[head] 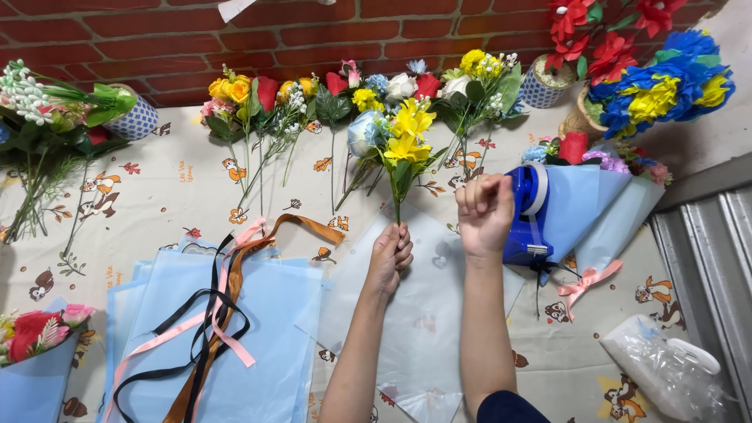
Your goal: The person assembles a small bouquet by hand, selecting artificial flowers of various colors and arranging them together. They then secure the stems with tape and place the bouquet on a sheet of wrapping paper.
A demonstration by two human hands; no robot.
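Nearest us, left of the yellow bouquet: pale blue wrapping sheets on the tabletop, with pink, black and brown ribbons draped over them. Our left hand is clamped on the bouquet's stems, directly below the blooms. Right of the bouquet, our right hand is closed in a fist; we cannot tell what it pinches. Further right sits a blue tape dispenser.

A small bunch of yellow and pale blue flowers stands upright, stems gripped low, above a clear wrapping sheet.
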